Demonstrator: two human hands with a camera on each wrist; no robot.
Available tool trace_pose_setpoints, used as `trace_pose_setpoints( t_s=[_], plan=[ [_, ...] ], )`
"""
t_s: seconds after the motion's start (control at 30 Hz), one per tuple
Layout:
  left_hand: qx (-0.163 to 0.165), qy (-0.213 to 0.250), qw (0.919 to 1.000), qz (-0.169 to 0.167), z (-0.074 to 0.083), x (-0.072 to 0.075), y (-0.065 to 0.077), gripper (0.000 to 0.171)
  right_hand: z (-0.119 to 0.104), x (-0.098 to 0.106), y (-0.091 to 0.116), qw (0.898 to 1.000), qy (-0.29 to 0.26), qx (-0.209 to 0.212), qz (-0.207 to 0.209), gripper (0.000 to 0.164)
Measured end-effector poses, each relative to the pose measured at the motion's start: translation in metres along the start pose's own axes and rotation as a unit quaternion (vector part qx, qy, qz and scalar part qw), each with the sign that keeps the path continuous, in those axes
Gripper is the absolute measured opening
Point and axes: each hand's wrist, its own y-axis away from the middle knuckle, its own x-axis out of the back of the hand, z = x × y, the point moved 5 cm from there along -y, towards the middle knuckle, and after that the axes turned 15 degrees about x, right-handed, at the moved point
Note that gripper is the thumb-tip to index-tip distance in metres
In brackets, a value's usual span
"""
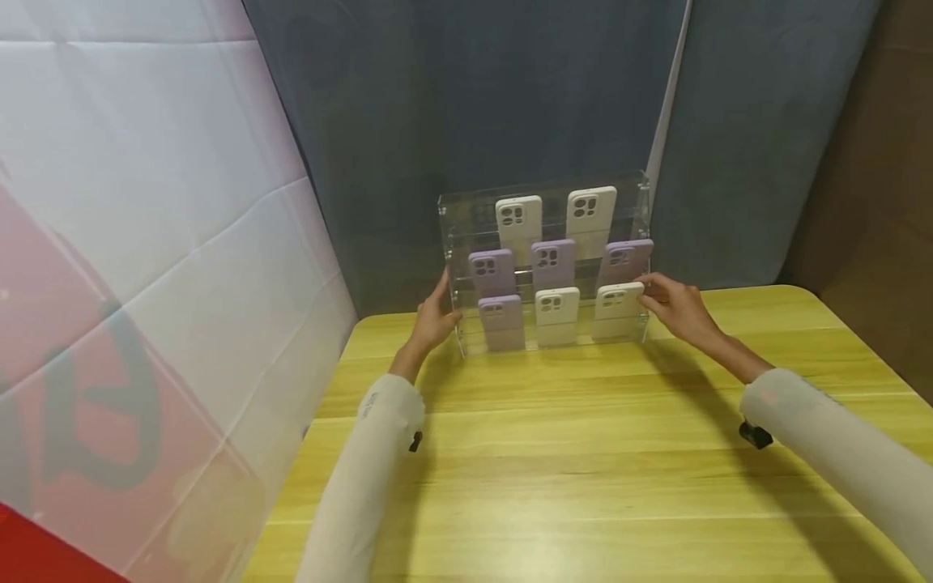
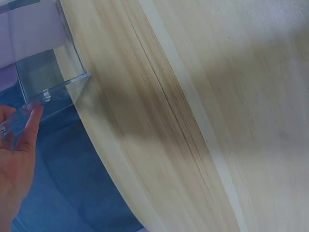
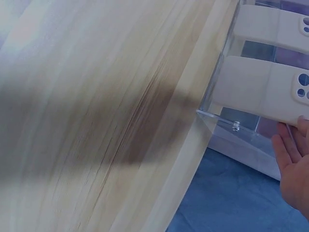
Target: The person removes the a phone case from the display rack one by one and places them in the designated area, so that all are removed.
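Observation:
A clear acrylic display stand (image 1: 466,324) stands at the far side of the table, with phone cases in three rows. Two white cases are on top, such as the upper white case (image 1: 590,227). Lilac cases (image 1: 554,259) fill the middle row; a lilac case (image 1: 503,324) and two white ones sit at the bottom. My left hand (image 1: 435,320) grips the stand's left side panel, thumb at the front. On the right side panel, my right hand (image 1: 681,308) holds on with curled fingers, right against the edge of the white phone case (image 3: 256,89); its fingertips are partly hidden.
The wooden table (image 1: 539,461) has rounded back corners. Behind the stand hangs a dark grey-blue curtain (image 1: 437,97). A pale printed fabric wall (image 1: 146,202) borders the left, a brown wall (image 1: 875,202) the right. Small black devices hang under both sleeves.

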Motion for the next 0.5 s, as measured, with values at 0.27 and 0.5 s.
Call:
trace_pose_setpoints(
  t_s=[0.27,0.5],
  plan=[
    [0.02,0.001,0.9997,-0.012,0.003,-0.001,0.0,0.099,-0.009,0.01,-0.007,1.0,0.002,0.008,0.004,0.028],
    [0.018,0.009,0.9997,-0.016,0.001,0.0,0.001,0.099,-0.013,0.018,-0.013,1.0,0.003,0.004,0.003,0.03]
  ],
)
